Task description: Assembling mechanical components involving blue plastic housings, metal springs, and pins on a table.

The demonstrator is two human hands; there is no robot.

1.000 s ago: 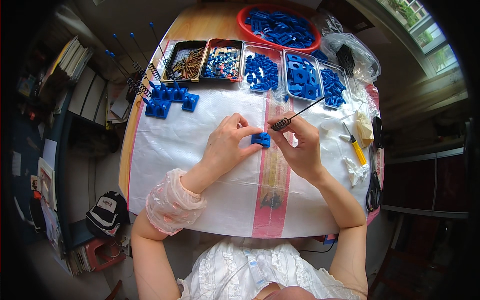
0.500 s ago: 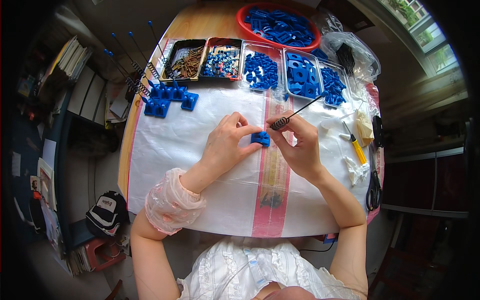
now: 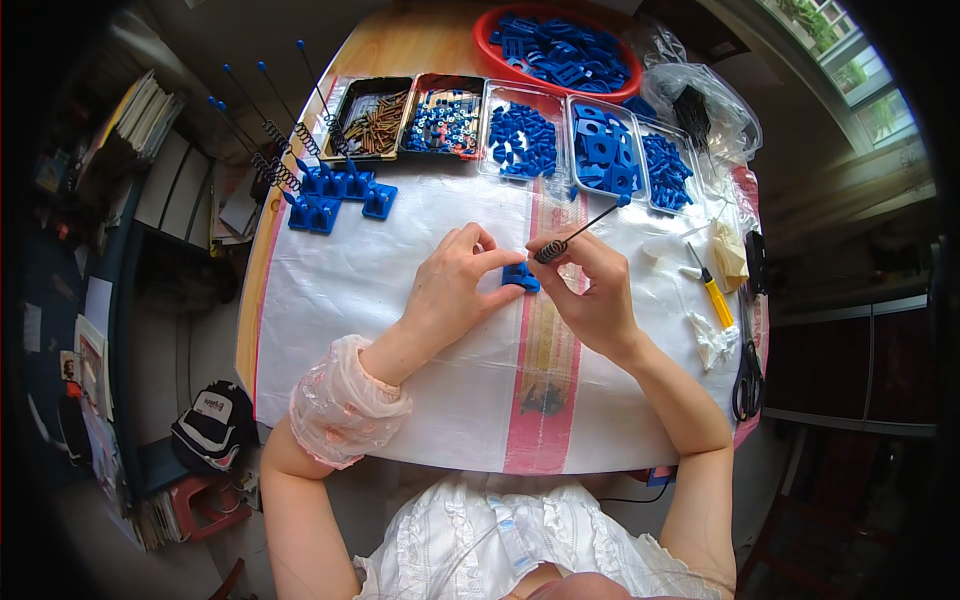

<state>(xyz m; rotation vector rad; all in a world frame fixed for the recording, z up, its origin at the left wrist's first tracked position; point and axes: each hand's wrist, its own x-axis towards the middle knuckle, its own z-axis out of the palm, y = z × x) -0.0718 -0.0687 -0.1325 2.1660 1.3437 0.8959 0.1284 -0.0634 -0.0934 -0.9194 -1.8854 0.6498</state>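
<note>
My left hand [image 3: 460,270] pinches a small blue plastic base [image 3: 521,279] between thumb and fingers at the middle of the table. Close against its right side, my right hand [image 3: 592,278] grips a black coil spring [image 3: 552,250] with a thin rod that slants up to the right and ends in a blue tip [image 3: 624,200]. The spring's lower end is at the base; my fingers hide whether it sits inside. At the far left stand several finished-looking blue bases [image 3: 325,200] with springs and blue-tipped rods rising from them.
Along the back stand a tin of brass-coloured screws [image 3: 378,125], a tin of small nuts [image 3: 440,125] and clear trays of blue parts [image 3: 520,140]. Behind is a red basin [image 3: 632,75]. To the right lie a yellow-handled screwdriver [image 3: 717,300], crumpled tissue [image 3: 712,340] and black scissors [image 3: 746,385].
My right hand has shifted slightly left with the spring, toward the blue base, and the rod's tip has moved left and a little down. My left hand stays in place.
</note>
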